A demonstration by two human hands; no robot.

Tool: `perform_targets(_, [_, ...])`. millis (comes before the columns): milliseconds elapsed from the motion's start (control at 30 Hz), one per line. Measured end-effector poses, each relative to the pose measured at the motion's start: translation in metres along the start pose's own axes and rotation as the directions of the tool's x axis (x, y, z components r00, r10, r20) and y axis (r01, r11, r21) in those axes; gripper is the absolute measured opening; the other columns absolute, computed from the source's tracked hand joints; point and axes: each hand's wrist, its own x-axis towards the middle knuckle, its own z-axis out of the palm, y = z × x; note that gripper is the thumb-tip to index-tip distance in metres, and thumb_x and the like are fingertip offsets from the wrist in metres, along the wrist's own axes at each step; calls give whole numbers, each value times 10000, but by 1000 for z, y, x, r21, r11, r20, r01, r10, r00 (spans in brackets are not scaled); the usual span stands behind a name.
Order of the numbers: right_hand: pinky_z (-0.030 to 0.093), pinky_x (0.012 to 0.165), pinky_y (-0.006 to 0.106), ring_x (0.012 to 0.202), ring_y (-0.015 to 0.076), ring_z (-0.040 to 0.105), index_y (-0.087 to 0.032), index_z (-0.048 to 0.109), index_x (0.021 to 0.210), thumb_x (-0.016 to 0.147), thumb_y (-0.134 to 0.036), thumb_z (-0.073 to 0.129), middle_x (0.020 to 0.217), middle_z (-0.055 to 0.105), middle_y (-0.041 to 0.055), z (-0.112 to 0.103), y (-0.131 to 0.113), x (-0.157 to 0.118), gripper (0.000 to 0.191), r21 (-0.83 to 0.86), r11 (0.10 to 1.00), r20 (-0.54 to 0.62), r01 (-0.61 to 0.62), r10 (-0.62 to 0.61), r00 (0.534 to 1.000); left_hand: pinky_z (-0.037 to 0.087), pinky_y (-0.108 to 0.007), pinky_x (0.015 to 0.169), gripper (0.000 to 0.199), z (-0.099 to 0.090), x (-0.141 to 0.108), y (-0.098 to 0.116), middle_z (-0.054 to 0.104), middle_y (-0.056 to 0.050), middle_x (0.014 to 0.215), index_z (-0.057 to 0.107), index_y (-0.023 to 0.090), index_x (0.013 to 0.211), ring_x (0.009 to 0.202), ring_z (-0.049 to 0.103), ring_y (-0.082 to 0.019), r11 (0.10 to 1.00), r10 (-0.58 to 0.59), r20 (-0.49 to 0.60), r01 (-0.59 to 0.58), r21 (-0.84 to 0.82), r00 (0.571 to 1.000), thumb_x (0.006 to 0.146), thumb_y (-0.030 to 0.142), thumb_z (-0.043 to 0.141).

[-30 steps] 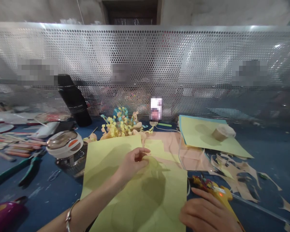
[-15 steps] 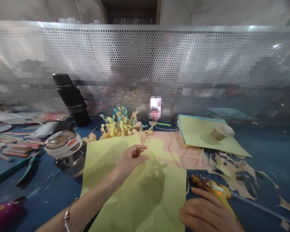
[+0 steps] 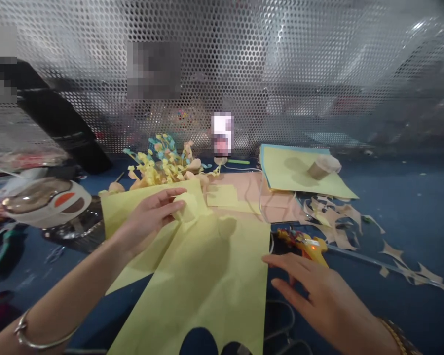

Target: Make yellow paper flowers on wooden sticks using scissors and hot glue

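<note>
My left hand (image 3: 153, 212) pinches a small round yellow paper cut-out (image 3: 187, 207) between thumb and fingers, above the yellow paper sheets. Below it lies a large yellow sheet (image 3: 207, 276) with round holes cut at its near end. Another yellow sheet (image 3: 133, 276) sits partly under it, to the left. My right hand (image 3: 314, 291) is open, its forefinger stretched to the large sheet's right edge and the thumb apart. Just beyond that hand rests a yellow glue gun (image 3: 313, 247) with a lit orange light. Dark wire-like loops (image 3: 292, 315) show beside the sheet, their kind unclear.
Yellow and blue paper flowers (image 3: 163, 158) stand at the back. A tape roll (image 3: 324, 166) sits on stacked paper (image 3: 299, 172). Paper scraps (image 3: 333, 222) lie at right. A lidded jar (image 3: 52, 202) and black bottle (image 3: 62, 118) stand left. A perforated metal panel (image 3: 244, 49) closes the back.
My left hand has drawn left with the round cut-out, now plainly visible. My right hand has opened at the sheet's edge. The large sheet's holes now show; the view has tilted down.
</note>
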Motion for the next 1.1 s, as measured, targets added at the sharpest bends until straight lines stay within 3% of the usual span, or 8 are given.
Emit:
perform_targets(200, [527,671,231,880,152,624,-269,640,1041,875,-281,545,1025,659,16,-1,-11,22,192,276,961,52,-19,5,999,440,-209,693,363,-2,-4,-6,618,21,848,629,219,1034,725,551,-87,996,-18,24,16,90,1000,695,299,731])
perform_targets(400, [547,600,230,703,128,643,-210,664,937,806,-205,611,902,673,31,1,-10,40,141,460,887,-60,-21,54,997,434,-220,696,382,-5,-3,-6,642,2,828,645,178,985,743,573,-108,996,62,-65,-58,67,996,635,277,762])
perform_targets(700, [570,533,251,617,139,634,-195,631,893,793,-226,617,735,644,15,-3,7,65,106,613,789,-220,-41,221,950,424,-229,702,329,-5,0,-4,628,-8,871,645,196,1000,785,559,-130,985,148,-52,-143,98,988,695,279,734])
perform_targets(833, [574,493,253,609,147,625,-202,602,887,779,-275,628,673,593,-7,-7,12,69,133,739,668,-153,-93,301,941,418,-219,695,340,-6,1,-7,623,-1,878,641,203,1016,782,553,-120,986,137,-45,-132,103,989,700,285,734])
perform_targets(967, [578,489,268,629,143,601,-198,591,860,726,-284,654,753,566,-3,-6,15,73,170,824,545,-96,-155,405,909,419,-200,687,328,-4,-1,-7,614,14,855,640,202,987,759,548,-101,992,97,-12,-96,77,995,686,280,745])
perform_targets(1100, [561,483,253,660,137,570,-194,593,867,705,-270,647,824,557,12,-6,16,76,187,827,540,-137,-159,467,873,416,-190,656,325,-2,-1,-7,595,26,823,641,205,984,715,538,-85,994,70,9,-70,86,998,684,273,744])
